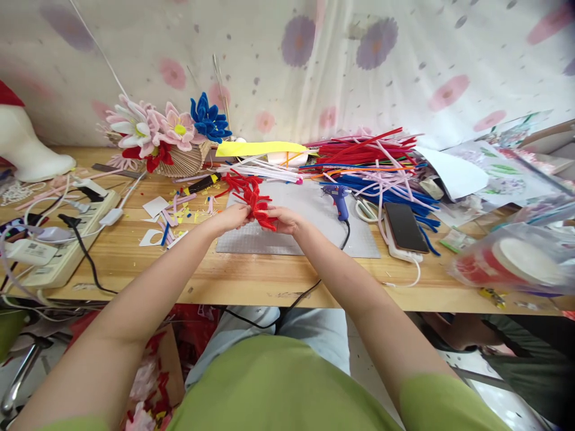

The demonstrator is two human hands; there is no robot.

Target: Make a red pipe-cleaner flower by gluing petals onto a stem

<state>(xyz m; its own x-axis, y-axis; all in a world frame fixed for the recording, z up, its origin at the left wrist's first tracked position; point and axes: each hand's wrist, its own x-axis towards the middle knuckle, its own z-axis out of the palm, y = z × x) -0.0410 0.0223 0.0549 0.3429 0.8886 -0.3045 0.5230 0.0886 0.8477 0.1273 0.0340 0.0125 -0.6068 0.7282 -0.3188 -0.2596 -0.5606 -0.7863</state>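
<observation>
Between my two hands is a bunch of red fuzzy stems [255,200], bent into petal-like loops, held above the left part of a grey mat [287,242]. My left hand [236,216] closes on its left side, and my right hand [283,219] pinches its right side. More red pieces reach up and left behind the bunch. A blue glue gun [338,200] lies on the mat to the right of my right hand, its black cord running toward the table's front edge. The fingertips are partly hidden by the red stems.
Fuzzy stems [363,149] in red, pink and blue pile up at the back. A flower basket [179,161] stands back left, a power strip [72,239] at left. Scissors [366,211], a phone [405,227] and a bagged cup [525,261] lie right. Paper scraps [156,206] lie near the mat.
</observation>
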